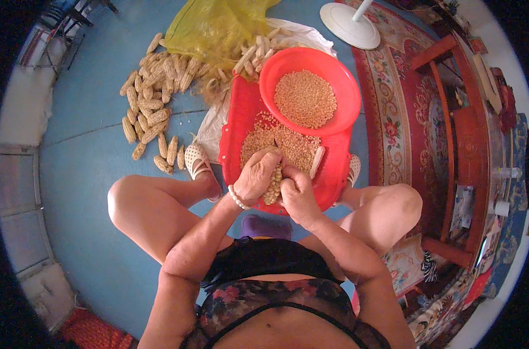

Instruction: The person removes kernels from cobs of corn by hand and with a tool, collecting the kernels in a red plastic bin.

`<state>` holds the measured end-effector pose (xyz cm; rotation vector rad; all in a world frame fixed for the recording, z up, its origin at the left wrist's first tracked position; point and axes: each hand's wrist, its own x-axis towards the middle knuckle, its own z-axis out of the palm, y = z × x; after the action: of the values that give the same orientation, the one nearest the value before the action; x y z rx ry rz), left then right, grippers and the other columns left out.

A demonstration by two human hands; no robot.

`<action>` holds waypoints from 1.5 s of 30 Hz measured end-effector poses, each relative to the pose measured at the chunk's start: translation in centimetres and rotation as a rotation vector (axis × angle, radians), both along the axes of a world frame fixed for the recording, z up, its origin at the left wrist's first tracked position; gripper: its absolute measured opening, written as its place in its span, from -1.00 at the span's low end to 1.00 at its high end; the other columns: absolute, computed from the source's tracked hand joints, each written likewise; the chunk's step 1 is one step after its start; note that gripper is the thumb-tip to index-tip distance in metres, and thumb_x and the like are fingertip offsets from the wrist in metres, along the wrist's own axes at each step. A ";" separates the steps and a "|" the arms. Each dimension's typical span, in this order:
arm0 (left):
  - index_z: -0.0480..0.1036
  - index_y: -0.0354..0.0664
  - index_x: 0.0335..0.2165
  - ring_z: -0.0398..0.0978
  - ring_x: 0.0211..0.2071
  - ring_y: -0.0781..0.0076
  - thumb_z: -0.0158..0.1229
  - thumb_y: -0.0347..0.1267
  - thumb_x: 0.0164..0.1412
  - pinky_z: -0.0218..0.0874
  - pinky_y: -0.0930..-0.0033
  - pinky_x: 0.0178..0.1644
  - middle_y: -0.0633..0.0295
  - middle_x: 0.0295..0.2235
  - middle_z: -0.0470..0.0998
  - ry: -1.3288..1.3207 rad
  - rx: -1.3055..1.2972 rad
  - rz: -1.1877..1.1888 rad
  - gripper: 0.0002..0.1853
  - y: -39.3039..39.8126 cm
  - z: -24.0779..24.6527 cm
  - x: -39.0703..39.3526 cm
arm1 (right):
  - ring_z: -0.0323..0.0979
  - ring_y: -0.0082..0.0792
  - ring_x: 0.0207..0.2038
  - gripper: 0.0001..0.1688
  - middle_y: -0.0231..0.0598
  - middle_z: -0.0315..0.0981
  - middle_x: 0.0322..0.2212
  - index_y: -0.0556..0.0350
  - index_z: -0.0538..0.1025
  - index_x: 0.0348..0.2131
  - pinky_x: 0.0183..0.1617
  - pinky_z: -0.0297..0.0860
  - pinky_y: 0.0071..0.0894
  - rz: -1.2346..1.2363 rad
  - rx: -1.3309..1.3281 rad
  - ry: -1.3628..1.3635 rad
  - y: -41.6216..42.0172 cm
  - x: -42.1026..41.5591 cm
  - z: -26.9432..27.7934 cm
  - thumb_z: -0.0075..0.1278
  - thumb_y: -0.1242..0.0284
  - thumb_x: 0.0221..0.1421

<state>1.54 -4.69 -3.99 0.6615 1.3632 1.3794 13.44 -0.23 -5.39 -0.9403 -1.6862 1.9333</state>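
An ear of dried corn is held over the near end of a red plastic tray. My left hand, with a beaded bracelet at the wrist, grips the ear from its left side. My right hand is against the ear's right side with curled fingers; whether it grips the ear is hard to tell. Loose corn kernels lie heaped in the tray beyond both hands. A pale corn cob rests at the right of the kernels. On the tray's far end sits a red plastic basin holding more kernels.
Many dried corn ears are piled on the blue floor at the left. Bare cobs lie beyond the tray, beside a yellow mesh bag and white sacking. A white stand base and patterned rug are to the right.
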 end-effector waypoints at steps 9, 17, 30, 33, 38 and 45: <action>0.33 -0.31 -0.25 0.31 -0.29 0.49 -0.20 -0.26 0.18 0.15 0.49 -0.18 0.23 -0.33 0.39 -0.022 -0.065 0.004 -0.66 0.1 0.1 0.1 | 0.07 -0.75 -0.68 -0.89 -0.49 0.18 -0.65 0.15 0.30 -0.48 -0.67 0.06 -0.70 0.076 0.062 -0.003 0.9 -0.1 2.0 -0.30 0.53 -0.03; 0.31 -0.33 -0.22 0.31 -0.24 0.45 -0.24 -0.29 0.20 0.14 0.47 -0.12 0.20 -0.29 0.37 0.092 -0.027 -0.027 -0.67 -0.1 -1.1 0.4 | 0.02 -0.76 -0.74 -0.76 -0.52 0.14 -0.69 0.19 0.36 -0.36 -0.71 0.04 -0.72 0.011 0.028 -0.010 0.3 0.2 0.5 -0.36 0.57 -0.02; 0.35 -0.29 -0.35 0.34 -0.32 0.44 -0.22 -0.29 0.17 0.17 0.46 -0.20 0.21 -0.41 0.39 0.109 0.013 -0.013 -0.70 0.1 -0.4 0.7 | 0.19 -0.69 -0.65 -0.72 -0.46 0.26 -0.60 0.19 0.36 -0.35 -0.66 0.15 -0.70 0.004 0.104 0.027 0.9 0.2 0.5 -0.40 0.46 0.03; 0.34 -0.26 -0.42 0.39 -0.36 0.44 -0.21 -0.27 0.16 0.23 0.43 -0.23 0.21 -0.49 0.40 0.015 -0.002 0.048 -0.72 0.2 -1.6 0.4 | 0.21 -0.67 -0.64 -0.75 -0.44 0.27 -0.59 0.17 0.36 -0.41 -0.67 0.15 -0.69 -0.041 -0.282 0.119 1.2 0.1 1.2 -0.38 0.46 0.01; 0.28 -0.26 -0.47 0.45 -0.36 0.28 -0.25 -0.22 0.16 0.33 0.22 -0.25 0.07 -0.49 0.43 -0.729 0.042 0.023 -0.68 0.6 1.6 -1.2 | 0.17 -0.69 -0.64 -0.79 -0.44 0.26 -0.58 0.13 0.36 -0.46 -0.68 0.09 -0.71 -0.008 -0.618 0.253 1.5 0.2 1.9 -0.29 0.41 0.03; 0.15 -0.21 -0.50 0.44 -0.39 0.33 -0.33 -0.23 0.17 0.31 0.39 -0.36 -0.08 -0.34 0.47 -0.565 0.124 0.089 -0.72 1.1 -0.8 -0.8 | 0.19 -0.63 -0.68 -0.81 -0.45 0.26 -0.71 0.18 0.38 -0.54 -0.63 0.14 -0.60 0.073 -0.174 0.059 0.5 -0.5 2.7 -0.16 0.40 -0.01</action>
<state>0.73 -3.57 -4.80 0.2552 0.8676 1.5790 12.94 0.31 -2.70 -0.8850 -1.5589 2.1627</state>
